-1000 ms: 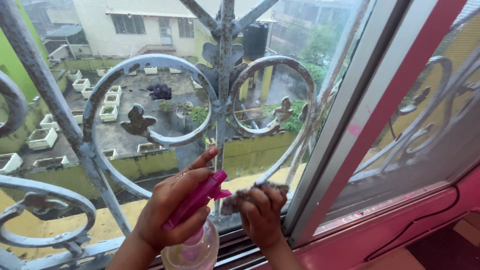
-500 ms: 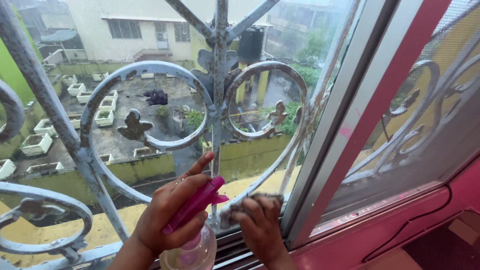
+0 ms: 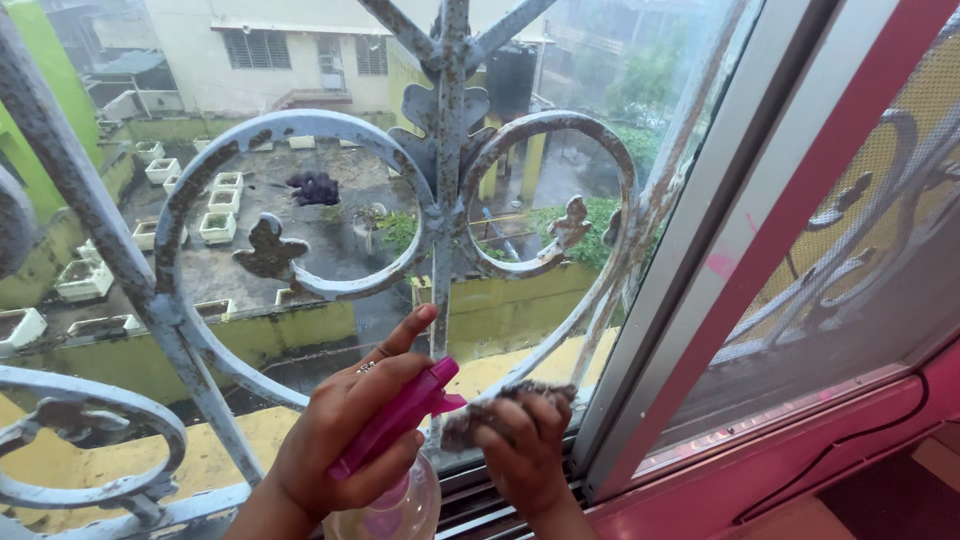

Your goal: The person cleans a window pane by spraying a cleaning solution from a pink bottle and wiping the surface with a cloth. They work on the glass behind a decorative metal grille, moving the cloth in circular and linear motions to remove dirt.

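Right fingers (image 3: 520, 415) closed round cloth (image 3: 505, 402), pressed on pane low beside grille (image 3: 440, 230) upright. Left hand (image 3: 345, 440) wrapped round spray bottle (image 3: 395, 420), index finger raised, nozzle toward cloth. Judgement: wipe firm, overlapping strokes; keep nozzle near glass, clear of grille; work into bottom corner by frame (image 3: 690, 260).

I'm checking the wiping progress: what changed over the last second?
Very little. The right hand with the cloth slid slightly left and back along the glass bottom. The left hand holds the spray bottle as before, forefinger raised.
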